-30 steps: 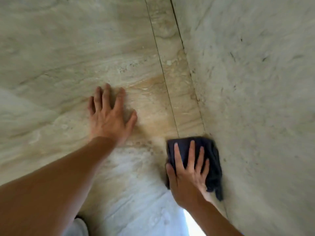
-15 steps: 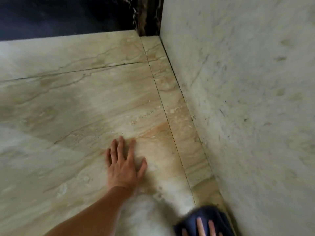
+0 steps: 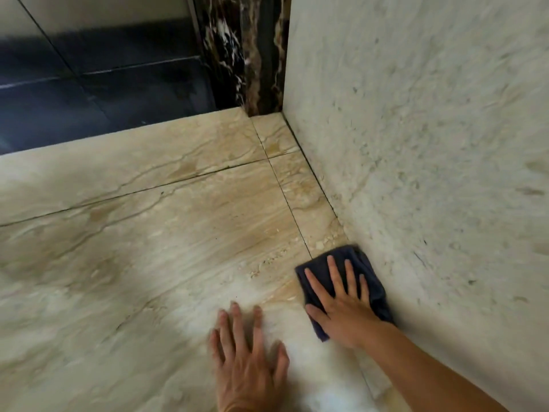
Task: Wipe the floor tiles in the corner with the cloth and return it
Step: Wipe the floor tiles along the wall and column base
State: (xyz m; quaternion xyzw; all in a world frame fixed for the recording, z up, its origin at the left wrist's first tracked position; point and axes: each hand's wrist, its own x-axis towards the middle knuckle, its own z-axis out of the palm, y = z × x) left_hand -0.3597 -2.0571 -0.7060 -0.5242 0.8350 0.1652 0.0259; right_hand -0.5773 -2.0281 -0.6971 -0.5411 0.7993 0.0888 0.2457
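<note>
A dark navy cloth (image 3: 370,270) lies flat on the beige marble floor tiles (image 3: 184,239), right against the foot of the wall. My right hand (image 3: 338,301) presses down on it with fingers spread, covering its middle. My left hand (image 3: 249,358) rests flat on the bare tile to the left of the cloth, fingers apart, holding nothing. The corner of the floor (image 3: 276,129) is farther ahead, where the narrow tile strip meets the dark pillar.
A pale marble wall (image 3: 430,144) runs along the right side. A dark veined stone pillar (image 3: 246,55) stands at the far corner, with a dark floor area (image 3: 89,93) beyond the tile edge to the left.
The view has lifted toward the far corner, so both hands now sit lower in frame. My right hand still presses the cloth by the wall; my left hand stays flat on the tile.
</note>
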